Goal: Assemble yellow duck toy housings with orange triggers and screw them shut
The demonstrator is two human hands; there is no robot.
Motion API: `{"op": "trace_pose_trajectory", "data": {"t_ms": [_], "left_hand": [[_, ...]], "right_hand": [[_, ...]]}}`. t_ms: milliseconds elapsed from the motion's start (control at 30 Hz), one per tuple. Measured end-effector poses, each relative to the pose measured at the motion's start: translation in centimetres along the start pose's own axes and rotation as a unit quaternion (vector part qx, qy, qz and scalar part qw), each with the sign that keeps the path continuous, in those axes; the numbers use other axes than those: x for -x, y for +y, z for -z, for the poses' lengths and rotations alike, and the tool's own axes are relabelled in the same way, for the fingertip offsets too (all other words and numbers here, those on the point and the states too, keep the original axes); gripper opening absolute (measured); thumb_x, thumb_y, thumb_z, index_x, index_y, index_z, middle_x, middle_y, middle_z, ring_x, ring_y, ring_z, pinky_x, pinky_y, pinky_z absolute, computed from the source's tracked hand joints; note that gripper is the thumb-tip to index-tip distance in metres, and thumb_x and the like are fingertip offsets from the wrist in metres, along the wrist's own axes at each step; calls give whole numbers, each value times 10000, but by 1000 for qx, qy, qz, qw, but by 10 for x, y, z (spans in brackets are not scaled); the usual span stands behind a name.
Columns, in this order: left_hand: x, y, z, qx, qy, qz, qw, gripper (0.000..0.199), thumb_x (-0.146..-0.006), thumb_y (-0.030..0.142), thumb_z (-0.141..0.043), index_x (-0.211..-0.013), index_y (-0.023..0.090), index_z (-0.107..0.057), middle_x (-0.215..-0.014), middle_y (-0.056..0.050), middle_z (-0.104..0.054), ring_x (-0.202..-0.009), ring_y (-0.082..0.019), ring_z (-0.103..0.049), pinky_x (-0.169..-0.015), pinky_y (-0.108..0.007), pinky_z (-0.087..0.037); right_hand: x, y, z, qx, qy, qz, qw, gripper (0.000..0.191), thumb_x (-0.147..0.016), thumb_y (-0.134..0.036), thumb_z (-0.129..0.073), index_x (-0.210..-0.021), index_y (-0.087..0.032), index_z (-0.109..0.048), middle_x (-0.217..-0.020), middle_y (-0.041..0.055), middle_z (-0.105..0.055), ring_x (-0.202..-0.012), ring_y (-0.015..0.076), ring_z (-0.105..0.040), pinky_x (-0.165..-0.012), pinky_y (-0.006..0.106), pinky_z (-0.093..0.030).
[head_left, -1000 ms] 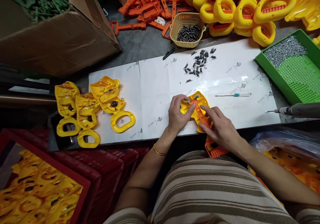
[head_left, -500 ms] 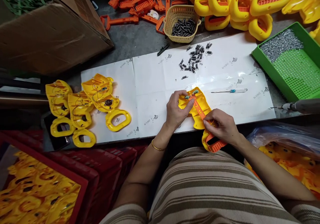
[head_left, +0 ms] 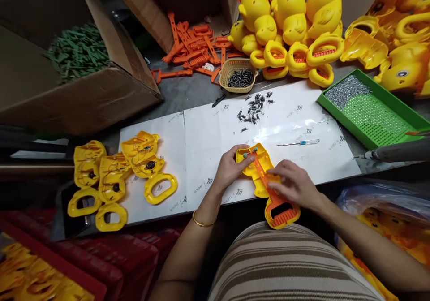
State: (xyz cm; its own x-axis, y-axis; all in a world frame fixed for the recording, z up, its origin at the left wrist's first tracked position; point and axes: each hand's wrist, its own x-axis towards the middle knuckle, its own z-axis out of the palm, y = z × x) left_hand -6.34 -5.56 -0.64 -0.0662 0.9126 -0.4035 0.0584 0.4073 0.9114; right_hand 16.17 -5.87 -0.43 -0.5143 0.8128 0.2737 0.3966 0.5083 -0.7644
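Observation:
My left hand (head_left: 231, 169) grips the upper left edge of a yellow plastic shell (head_left: 260, 182), its thumb on the top of an orange handled piece (head_left: 276, 197) that lies inside the shell. Two small green parts (head_left: 255, 149) show near the shell's top. Over the middle of the orange piece is my right hand (head_left: 292, 182), its fingers apart and nothing visible between them. The orange piece's ribbed grip sits in the shell's ring-shaped handle at the table's front edge. A screwdriver with a blue collar (head_left: 303, 143) lies to the right on the white sheet (head_left: 208, 135).
Loose springs (head_left: 254, 108) lie behind the shell, near a spring basket (head_left: 225, 75). A green tray (head_left: 386, 124) of screws and a power tool (head_left: 399, 152) are right. Wired yellow shells (head_left: 112, 178) lie left. Duck toys (head_left: 290, 12) and orange pieces (head_left: 201, 45) stand behind.
The view has tilted up, showing more of the back. My right hand has let go of the orange piece and opened; the piece's grip now lies down within the shell's ring.

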Motion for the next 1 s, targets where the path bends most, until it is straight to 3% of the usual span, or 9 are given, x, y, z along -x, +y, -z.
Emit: {"op": "trace_pose_trajectory", "data": {"t_ms": [133, 267, 333, 433, 600, 700, 800, 900, 1000], "left_hand": [[5, 3, -5, 19, 13, -13, 1000, 482, -651, 379, -838, -1055, 173, -674, -933, -34, -716, -826, -168, -662, -776, -299, -536], [10, 7, -8, 43, 16, 10, 999, 464, -648, 359, -834, -1040, 166, -677, -911, -38, -714, -813, -173, -661, -770, -312, -544], [10, 6, -7, 50, 12, 17, 999, 455, -666, 350, -822, -1049, 158, -672, -951, -55, -715, -845, -184, -665, -791, -327, -547], [11, 1, -6, 40, 6, -7, 999, 436, -706, 342, -791, -1079, 156, -662, -1078, -92, -703, -966, -219, -663, -859, -359, -542], [11, -6, -7, -26, 11, -74, 997, 317, -793, 327, -713, -1072, 190, -656, -1145, -91, -680, -1089, -243, -634, -959, -405, -504], [12, -6, -9, -50, 27, -86, 995, 300, -812, 325, -692, -1076, 190, -646, -1146, -90, -674, -1107, -246, -623, -996, -429, -480], [15, -5, -12, -54, 40, -87, 994, 296, -812, 319, -690, -1070, 184, -638, -1153, -92, -674, -1121, -251, -615, -1008, -444, -469], [16, -4, -15, -55, 53, -83, 994, 281, -807, 313, -691, -1052, 187, -639, -1138, -84, -678, -1113, -250, -616, -1010, -450, -466], [15, -4, -17, -55, 64, -75, 994, 275, -800, 304, -690, -1044, 187, -638, -1142, -81, -675, -1109, -247, -619, -1011, -446, -465]], "right_hand": [[-67, 22, 10, 56, 63, -4, 996, 172, -941, -266, -592, -1021, -199, -727, -874, 45, -725, -699, 147, -634, -653, 284, -509], [-136, 30, -17, 181, -110, -1, 977, 249, -947, -200, -523, -1109, -185, -712, -1149, 99, -685, -955, 197, -658, -781, 299, -493], [-155, 27, -32, 217, -177, 3, 960, 224, -920, -184, -534, -1022, -169, -733, -1149, 122, -674, -922, 221, -657, -730, 308, -471], [-164, 24, -41, 223, -208, -9, 952, 200, -871, -123, -539, -840, -120, -736, -1025, 161, -690, -801, 231, -650, -657, 319, -435], [-143, 26, -12, 189, -183, -53, 963, 155, -829, -91, -566, -897, -115, -703, -938, 122, -703, -779, 203, -643, -681, 315, -475], [-105, 20, 10, -80, -108, -147, 980, 150, -817, -176, -641, -956, -155, -693, -823, 37, -703, -699, 142, -641, -656, 279, -529], [-58, 7, 15, -304, -54, -239, 921, 206, -765, -297, -749, -943, -195, -726, -795, 12, -721, -636, 119, -650, -624, 271, -567], [-25, -4, 3, -330, -3, -292, 898, 197, -713, -335, -803, -858, -210, -754, -770, 16, -744, -634, 134, -673, -606, 276, -585], [-15, -7, -10, -295, 32, -295, 908, 193, -705, -344, -809, -842, -215, -767, -798, 23, -764, -694, 160, -701, -680, 309, -602]]}}
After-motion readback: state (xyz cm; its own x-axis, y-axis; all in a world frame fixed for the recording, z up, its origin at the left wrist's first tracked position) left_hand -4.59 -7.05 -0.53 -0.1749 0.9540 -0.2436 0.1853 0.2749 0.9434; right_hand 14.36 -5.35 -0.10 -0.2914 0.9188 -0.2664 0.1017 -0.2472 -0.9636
